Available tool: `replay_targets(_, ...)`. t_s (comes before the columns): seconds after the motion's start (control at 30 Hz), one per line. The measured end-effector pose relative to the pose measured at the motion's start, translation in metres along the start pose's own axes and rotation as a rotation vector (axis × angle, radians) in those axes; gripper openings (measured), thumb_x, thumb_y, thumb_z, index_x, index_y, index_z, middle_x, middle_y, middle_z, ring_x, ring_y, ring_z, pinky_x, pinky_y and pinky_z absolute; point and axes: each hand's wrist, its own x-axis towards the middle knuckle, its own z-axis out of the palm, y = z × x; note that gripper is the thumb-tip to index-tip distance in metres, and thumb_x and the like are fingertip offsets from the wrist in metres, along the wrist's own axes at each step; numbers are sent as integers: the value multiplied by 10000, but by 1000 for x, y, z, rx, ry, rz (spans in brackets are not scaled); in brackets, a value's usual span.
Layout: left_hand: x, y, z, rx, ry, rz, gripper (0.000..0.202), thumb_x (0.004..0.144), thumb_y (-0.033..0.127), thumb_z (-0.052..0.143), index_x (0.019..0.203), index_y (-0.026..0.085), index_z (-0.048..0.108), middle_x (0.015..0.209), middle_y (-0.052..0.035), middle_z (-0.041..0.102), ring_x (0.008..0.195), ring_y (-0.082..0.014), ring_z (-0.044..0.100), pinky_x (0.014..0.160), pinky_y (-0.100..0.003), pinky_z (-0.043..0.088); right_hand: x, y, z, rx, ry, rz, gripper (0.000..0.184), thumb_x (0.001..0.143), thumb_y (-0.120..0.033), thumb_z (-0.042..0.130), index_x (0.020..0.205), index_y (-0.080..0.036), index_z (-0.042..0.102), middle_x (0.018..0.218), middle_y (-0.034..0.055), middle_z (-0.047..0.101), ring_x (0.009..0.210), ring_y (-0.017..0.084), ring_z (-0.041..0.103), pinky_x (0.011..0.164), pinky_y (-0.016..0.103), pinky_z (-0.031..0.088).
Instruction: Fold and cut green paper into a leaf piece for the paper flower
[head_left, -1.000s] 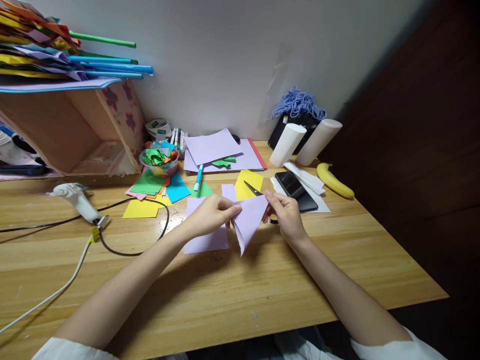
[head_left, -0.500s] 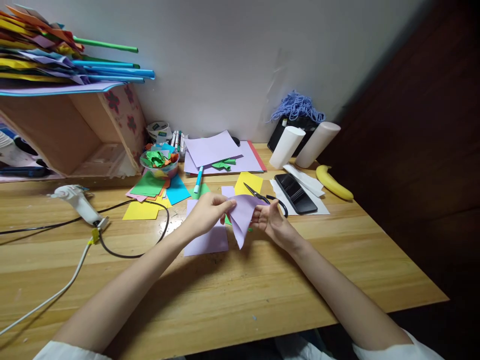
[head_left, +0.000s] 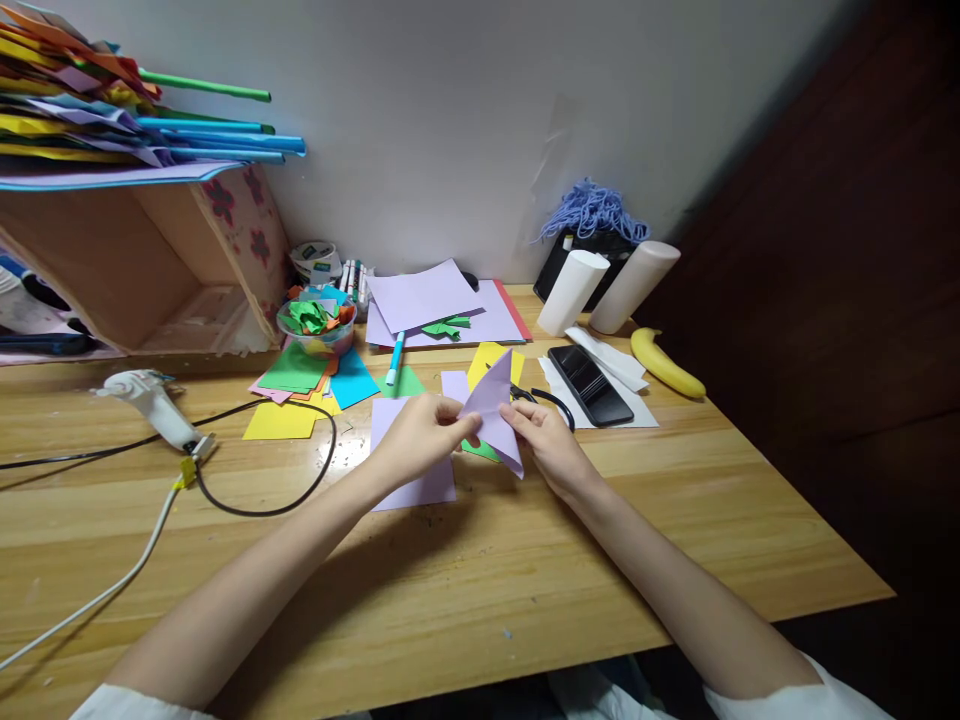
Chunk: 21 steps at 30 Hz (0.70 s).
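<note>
A folded lilac paper triangle (head_left: 493, 408) is held above the wooden desk (head_left: 465, 590), one point up and one point down to the right. My left hand (head_left: 420, 436) pinches its left edge with closed fingers. My right hand (head_left: 547, 445) grips its right side, fingers curled under it. Beneath my left hand lies a flat lilac sheet (head_left: 411, 488). A green paper scrap (head_left: 480, 451) shows just under the triangle. Black-handled scissors (head_left: 544, 398) lie right behind my right hand, on a yellow sheet (head_left: 491, 362).
Coloured paper squares (head_left: 300, 390) and a bowl of scraps (head_left: 319, 325) lie at the back left, a glue gun (head_left: 154, 400) with cords at left. A phone (head_left: 590, 384), banana (head_left: 666, 364), two paper rolls (head_left: 600, 288) and lilac sheets (head_left: 442, 300) sit behind.
The lilac triangle was turned between my hands: its long point hung downward before and now one point stands up. My right hand shifted from the top right corner to the lower right side.
</note>
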Motion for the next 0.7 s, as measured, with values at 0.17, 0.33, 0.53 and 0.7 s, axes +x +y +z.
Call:
replay_targets(0.17, 3, -5, 2, 91, 63, 25, 302, 724, 430, 558, 667, 135, 595, 637, 1, 551, 584, -106, 460, 509, -212, 326, -3, -4, 1, -181, -97, 3, 259, 681, -409, 668, 692, -150, 660, 611, -18, 607, 541, 96, 524, 527, 203, 405)
replay_targets(0.33, 5, -8, 9, 67, 190, 26, 352, 703, 442, 586, 554, 131, 518, 535, 35, 435, 512, -80, 365, 453, -204, 240, -10, -1, 11, -242, -134, -17, 264, 731, -407, 616, 716, -147, 661, 614, -18, 604, 530, 92, 512, 509, 209, 395)
replay_targets(0.53, 6, -2, -1, -119, 357, 12, 313, 666, 414, 645, 588, 122, 563, 548, 27, 495, 504, -76, 401, 446, -195, 278, -11, -7, 13, -276, -120, -40, 269, 753, -408, 594, 693, -154, 657, 617, 18, 666, 548, 126, 591, 562, 242, 476)
replay_targets(0.7, 10, -3, -15, -255, 438, -49, 356, 621, 451, 684, 720, 112, 644, 701, -33, 631, 600, -117, 524, 523, -213, 387, -11, -16, 9, -298, -28, -100, 260, 745, -395, 607, 678, -150, 660, 638, 47, 696, 589, 152, 642, 629, 278, 519)
